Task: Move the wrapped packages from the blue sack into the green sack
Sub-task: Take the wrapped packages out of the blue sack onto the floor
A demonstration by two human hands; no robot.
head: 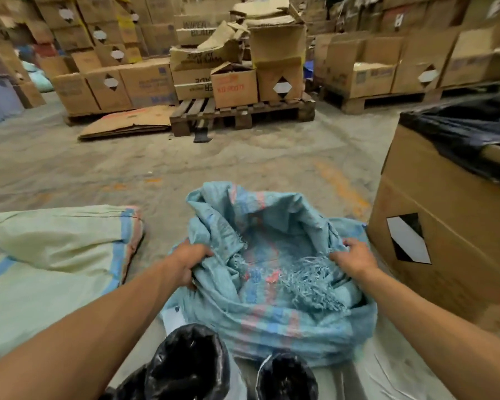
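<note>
The blue woven sack [272, 321] sits on the floor in front of me, its mouth held wide. My left hand [189, 262] grips the sack's left rim, fingers curled into the fabric. My right hand [355, 256] grips the right rim beside its frayed edge. Inside I see only blue fabric with red and blue stripes; no package shows there. The pale green sack [55, 255] lies flat on the floor to the left, its striped end pointing toward the blue sack. Two packages wrapped in black plastic [191, 368] [286, 376] stand at the bottom edge, just below the blue sack.
A large cardboard box [433, 226] lined with a black bag stands close on the right. Wooden pallets [240, 111] stacked with cardboard boxes fill the back. A flattened carton [127, 122] lies on the concrete floor beyond the sacks.
</note>
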